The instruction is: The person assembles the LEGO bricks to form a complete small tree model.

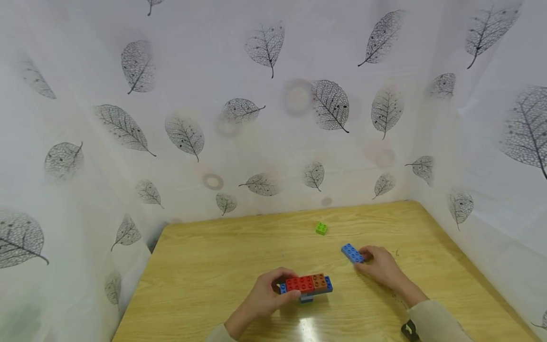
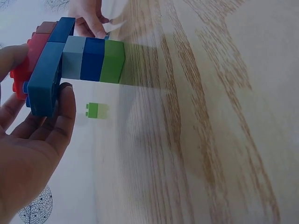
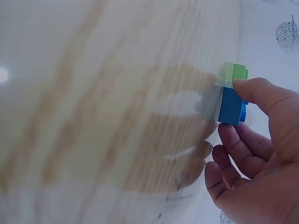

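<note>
- My left hand [image 1: 267, 294] grips the brick assembly [image 1: 306, 285] (red, orange and blue on top) at its 9 o'clock end, on the table [image 1: 205, 266].
- My right hand [image 1: 380, 266], at the assembly's 2 o'clock, pinches the blue brick [image 1: 352, 253].
- Green brick [image 1: 321, 228] lies apart, at 12 o'clock.

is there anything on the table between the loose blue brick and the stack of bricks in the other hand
Nothing visible: bare table lies between the blue brick, held by the right hand, and the brick stack in the left hand. The green brick sits farther back.
</note>
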A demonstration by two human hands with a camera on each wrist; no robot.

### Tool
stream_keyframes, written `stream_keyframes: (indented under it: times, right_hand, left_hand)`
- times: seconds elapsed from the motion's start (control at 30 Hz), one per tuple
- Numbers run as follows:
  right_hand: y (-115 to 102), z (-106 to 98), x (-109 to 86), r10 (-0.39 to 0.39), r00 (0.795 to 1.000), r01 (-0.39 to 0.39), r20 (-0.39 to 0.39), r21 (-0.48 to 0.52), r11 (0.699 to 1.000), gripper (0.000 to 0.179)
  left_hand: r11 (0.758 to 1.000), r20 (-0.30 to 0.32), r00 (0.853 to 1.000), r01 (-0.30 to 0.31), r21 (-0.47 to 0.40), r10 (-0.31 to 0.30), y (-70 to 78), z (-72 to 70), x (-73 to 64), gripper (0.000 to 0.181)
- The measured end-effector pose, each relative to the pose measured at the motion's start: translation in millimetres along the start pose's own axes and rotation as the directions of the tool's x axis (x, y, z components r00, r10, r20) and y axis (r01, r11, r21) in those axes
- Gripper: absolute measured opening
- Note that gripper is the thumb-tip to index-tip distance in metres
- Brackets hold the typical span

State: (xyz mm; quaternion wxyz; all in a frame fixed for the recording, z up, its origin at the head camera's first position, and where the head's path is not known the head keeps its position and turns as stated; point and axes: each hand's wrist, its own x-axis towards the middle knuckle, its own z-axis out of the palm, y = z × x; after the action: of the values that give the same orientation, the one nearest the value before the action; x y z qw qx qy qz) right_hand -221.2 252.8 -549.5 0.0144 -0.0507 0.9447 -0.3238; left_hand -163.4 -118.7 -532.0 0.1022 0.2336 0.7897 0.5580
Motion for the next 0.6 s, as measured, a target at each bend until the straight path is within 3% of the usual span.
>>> stream_keyframes:
  times: [0.37, 0.6]
  right_hand:
    - [-1.9, -0.6, -2.1, -0.051, 0.999, 0.051, -0.016, -0.009, 0.999, 0.046]
    - [-5.4, -2.1, -5.2, -0.044, 0.999, 0.044, -0.024, 0.015, 0.999, 0.044]
  left_hand:
    - [1.000, 0.006, 1.000, 0.002, 0.005, -0.002, 1.2, -0.6, -0.3, 0.035]
    - [1.000, 0.005, 1.000, -0.002, 0.003, 0.002, 1.5, -0.7, -0.3, 0.035]
